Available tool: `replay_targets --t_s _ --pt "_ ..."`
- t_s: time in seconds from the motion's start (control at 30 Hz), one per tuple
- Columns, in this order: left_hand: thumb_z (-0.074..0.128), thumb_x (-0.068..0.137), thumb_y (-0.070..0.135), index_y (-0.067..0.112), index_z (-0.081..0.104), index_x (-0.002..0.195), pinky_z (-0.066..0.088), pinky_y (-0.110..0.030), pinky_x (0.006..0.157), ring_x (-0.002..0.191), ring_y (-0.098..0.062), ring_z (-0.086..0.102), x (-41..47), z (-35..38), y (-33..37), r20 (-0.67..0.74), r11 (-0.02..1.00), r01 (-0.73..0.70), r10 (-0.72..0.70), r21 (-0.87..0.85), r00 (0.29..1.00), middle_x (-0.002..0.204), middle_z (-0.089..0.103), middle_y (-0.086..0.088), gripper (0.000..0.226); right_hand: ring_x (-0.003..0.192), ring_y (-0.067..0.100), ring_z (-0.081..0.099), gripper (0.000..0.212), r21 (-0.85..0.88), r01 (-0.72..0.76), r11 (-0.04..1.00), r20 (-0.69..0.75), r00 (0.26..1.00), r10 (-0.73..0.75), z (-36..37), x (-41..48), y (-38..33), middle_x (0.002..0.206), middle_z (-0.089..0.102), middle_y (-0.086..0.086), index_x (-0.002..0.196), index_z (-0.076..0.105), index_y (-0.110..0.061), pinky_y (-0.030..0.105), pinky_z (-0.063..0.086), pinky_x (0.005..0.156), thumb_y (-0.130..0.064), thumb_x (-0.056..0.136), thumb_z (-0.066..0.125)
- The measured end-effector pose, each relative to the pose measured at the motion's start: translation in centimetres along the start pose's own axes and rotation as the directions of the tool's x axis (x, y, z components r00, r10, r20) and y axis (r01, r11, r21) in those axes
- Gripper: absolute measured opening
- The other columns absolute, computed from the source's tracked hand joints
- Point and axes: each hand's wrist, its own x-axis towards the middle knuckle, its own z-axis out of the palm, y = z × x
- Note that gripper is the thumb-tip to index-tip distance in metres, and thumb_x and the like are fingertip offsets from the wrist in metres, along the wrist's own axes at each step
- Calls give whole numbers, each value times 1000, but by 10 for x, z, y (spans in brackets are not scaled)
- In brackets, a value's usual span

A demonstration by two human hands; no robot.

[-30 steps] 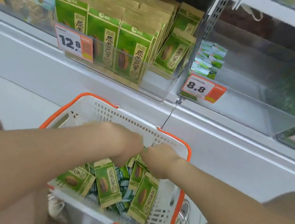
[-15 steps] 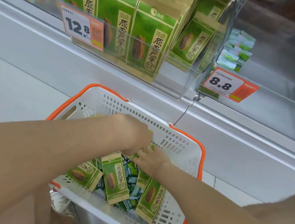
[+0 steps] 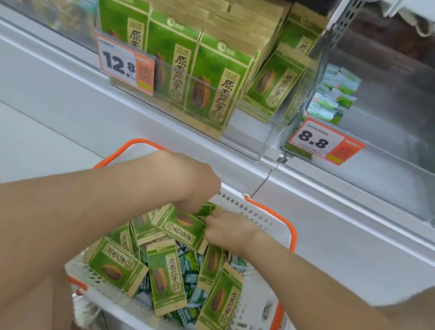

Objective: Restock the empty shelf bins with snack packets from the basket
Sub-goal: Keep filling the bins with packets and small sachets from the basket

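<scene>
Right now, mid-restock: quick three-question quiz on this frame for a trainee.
1. True or false: left hand and right hand both reach into the basket.
2. The nearly bare bin carries a tag reading: A 6.5, B 8.8, C 20.0?
3. Fill in: the right hand's fingers pinch a green ___.
Key: 1 true; 2 B; 3 packet.

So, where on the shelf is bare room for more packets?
Most room: the 8.8 bin, bare from its small packets at the back left across to the right. A narrow bare strip sits in the right front corner of the 12.8 bin, beside the leaning packet. Elsewhere that bin is crowded.
</scene>
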Motion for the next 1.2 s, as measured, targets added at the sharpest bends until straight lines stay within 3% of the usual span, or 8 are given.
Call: replay_targets --t_s 0.17,0.33,0.53,0.67,0.83,0.97,1.1,1.2 --pt "69 98 29 14 69 127 52 -34 79 102 -26 65 -21 -16 -13 1 996 54 -54 -70 999 120 67 -4 33 110 30 56 18 92 -78 993 -183 979 94 -52 -23 14 114 62 9 107 72 -12 40 50 92 -6 91 68" --pt "82 89 39 19 64 134 51 -31 83 113 -22 64 -46 -31 -27 32 991 89 -87 -103 996 112 64 4 53 103 33 61 33 475 -107 873 -349 888 299 -110 -53 31 111 60 8 112 72 -14 43 54 80 -7 80 66" --pt "75 87 36 24 68 104 58 -34 80 89 -14 70 -60 -47 -49 -168 932 10 -76 -363 983 95 75 10 22 99 24 61 31 693 -79 717 -463 714 526 -157 -96 62 99 56 0 114 74 -23 41 52 84 -10 92 55" --pt "79 87 29 25 71 94 55 -24 65 72 -7 71 -71 -59 -57 -320 762 -158 -68 -628 945 79 75 12 11 95 12 56 25 817 -69 573 -482 464 743 -174 -127 87 101 61 -3 110 76 -22 25 39 86 -9 95 60" --pt "95 70 18 11 72 105 63 -39 76 84 -21 80 -85 -74 -63 -448 252 -381 -319 -890 835 91 81 -5 42 77 14 65 15 965 23 262 -263 136 955 -185 -151 92 81 69 -8 78 68 -23 37 55 72 -12 80 59" --pt "90 65 26 10 75 99 63 -30 68 83 -21 79 -83 -83 -65 -496 -47 -609 -534 -791 685 94 81 -9 41 66 14 68 8 970 -21 242 -224 306 925 -179 -158 92 71 69 -6 70 63 -21 42 59 69 -18 74 69" --pt "88 69 24 4 76 100 63 -36 67 76 -22 77 -77 -88 -50 -595 69 -642 -460 -764 659 92 80 -15 39 71 14 72 31 964 183 195 -245 311 919 -178 -149 84 89 74 -10 107 61 -30 42 60 70 -45 85 77" --pt "88 68 26 7 76 99 64 -39 67 73 -23 76 -70 -92 -39 -628 75 -687 -485 -723 608 89 80 -14 38 76 25 77 27 954 275 120 -221 372 902 -181 -143 84 83 78 1 110 69 -24 53 63 70 -37 89 80"
